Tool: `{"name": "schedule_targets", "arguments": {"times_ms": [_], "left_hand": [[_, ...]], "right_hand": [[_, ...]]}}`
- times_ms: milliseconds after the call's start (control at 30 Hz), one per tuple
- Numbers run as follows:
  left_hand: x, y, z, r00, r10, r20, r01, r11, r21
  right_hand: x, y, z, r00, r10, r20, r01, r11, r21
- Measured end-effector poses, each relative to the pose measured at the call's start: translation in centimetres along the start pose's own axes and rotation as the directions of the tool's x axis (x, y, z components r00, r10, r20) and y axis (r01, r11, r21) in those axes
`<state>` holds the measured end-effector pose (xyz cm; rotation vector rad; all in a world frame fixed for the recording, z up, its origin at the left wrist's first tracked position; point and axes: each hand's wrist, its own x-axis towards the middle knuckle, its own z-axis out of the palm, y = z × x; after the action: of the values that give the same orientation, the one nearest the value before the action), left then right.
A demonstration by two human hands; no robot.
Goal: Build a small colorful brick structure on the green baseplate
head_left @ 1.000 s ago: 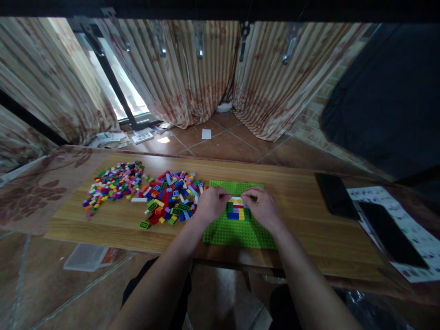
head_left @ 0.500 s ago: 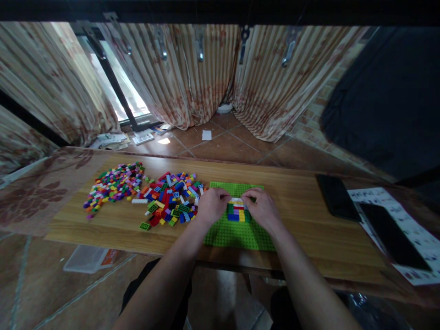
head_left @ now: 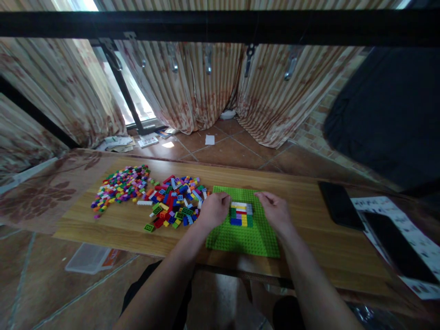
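A green baseplate [head_left: 240, 238] lies on the wooden table [head_left: 302, 243]. On it sits a small flat patch of joined bricks [head_left: 240, 214] in white, red, yellow, blue and green. My left hand [head_left: 213, 209] rests on the plate's left edge with fingers curled, nothing visible in it. My right hand [head_left: 276, 211] rests to the right of the brick patch, fingers loosely bent and apart from the bricks. Neither hand touches the patch.
Two heaps of loose bricks lie left of the plate: larger pieces [head_left: 172, 206] and tiny ones [head_left: 120, 185]. Two dark phones [head_left: 338, 205] [head_left: 398, 247] lie at the right, one on a printed sheet [head_left: 405, 224]. Curtains hang behind; a plastic box [head_left: 85, 258] sits on the floor.
Both hands have drawn back from the brick patch, left hand to the left and right hand to the right, uncovering it. The camera has tilted up a little.
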<state>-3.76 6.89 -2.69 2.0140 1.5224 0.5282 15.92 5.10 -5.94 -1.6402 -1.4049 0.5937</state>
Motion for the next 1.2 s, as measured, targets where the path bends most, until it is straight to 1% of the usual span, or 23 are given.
{"name": "schedule_targets", "arguments": {"times_ms": [100, 167, 233, 333, 433, 500, 567, 633, 700, 733, 800, 867, 1000, 1067, 1133, 1200], "left_hand": [[0.0, -0.3, -0.4, 1.000, -0.003, -0.009, 0.003, 0.997, -0.073], [0.1, -0.5, -0.5, 1.000, -0.018, -0.023, 0.015, 0.994, -0.112], [0.1, -0.7, -0.5, 0.999, -0.031, -0.031, 0.026, 0.990, -0.136], [0.1, -0.9, -0.5, 0.999, -0.032, -0.041, 0.025, 0.987, -0.158], [0.2, -1.5, -1.0, 0.997, -0.015, -0.070, 0.001, 0.980, -0.199], [0.3, -2.3, -2.1, 0.994, -0.025, -0.103, 0.000, 0.972, -0.233], [0.3, -3.7, -3.6, 0.985, -0.069, -0.157, 0.024, 0.962, -0.273], [0.1, -5.4, -5.4, 0.959, -0.144, -0.243, 0.060, 0.945, -0.320], [-0.3, -7.0, -7.1, 0.921, -0.217, -0.324, 0.096, 0.931, -0.352], [-0.5, -7.6, -7.8, 0.907, -0.241, -0.347, 0.112, 0.929, -0.352], [-1.1, -8.4, -8.7, 0.903, -0.250, -0.350, 0.142, 0.941, -0.306], [-1.6, -8.4, -9.0, 0.920, -0.227, -0.319, 0.163, 0.963, -0.214], [-2.1, -7.5, -8.4, 0.950, -0.154, -0.271, 0.169, 0.985, 0.031], [-2.0, -7.0, -7.8, 0.965, -0.073, -0.252, 0.113, 0.983, 0.146], [-1.9, -6.6, -7.1, 0.979, 0.006, -0.206, 0.042, 0.972, 0.231], [-1.6, -6.2, -6.5, 0.988, 0.042, -0.151, 0.003, 0.958, 0.285]], "right_hand": [[0.1, 0.1, -0.6, 0.998, 0.041, -0.057, -0.041, 0.999, 0.001], [0.0, -0.1, -0.6, 0.997, 0.038, -0.064, -0.040, 0.999, -0.020], [-0.1, -0.3, -0.4, 0.999, 0.015, -0.036, -0.016, 0.999, -0.041], [-0.4, -0.6, 0.0, 0.998, -0.029, 0.052, 0.033, 0.996, -0.085], [-0.5, -0.6, 0.1, 0.992, -0.062, 0.113, 0.081, 0.983, -0.166], [-0.4, -0.4, 0.0, 0.994, -0.064, 0.092, 0.079, 0.983, -0.168], [-0.3, 0.0, -0.3, 0.998, -0.044, 0.037, 0.049, 0.989, -0.141], [-0.3, 0.4, -0.4, 1.000, -0.013, -0.018, 0.011, 0.991, -0.135], [-0.3, 0.6, -0.5, 0.999, 0.005, -0.038, -0.010, 0.990, -0.142], [-0.3, 0.6, -0.5, 0.999, 0.007, -0.049, -0.014, 0.989, -0.146], [-0.4, 0.5, -0.4, 0.999, 0.001, -0.050, -0.009, 0.988, -0.152], [-0.5, 0.3, -0.3, 0.999, 0.001, -0.041, -0.007, 0.987, -0.159], [-0.5, 0.2, 0.0, 0.999, 0.007, -0.033, -0.013, 0.984, -0.180], [-0.5, 0.2, 0.2, 0.999, -0.011, -0.039, 0.004, 0.987, -0.163], [-0.5, 0.2, 0.4, 0.999, -0.032, -0.035, 0.027, 0.991, -0.134], [-0.5, 0.2, 0.5, 0.999, -0.041, -0.023, 0.038, 0.992, -0.118]]}}
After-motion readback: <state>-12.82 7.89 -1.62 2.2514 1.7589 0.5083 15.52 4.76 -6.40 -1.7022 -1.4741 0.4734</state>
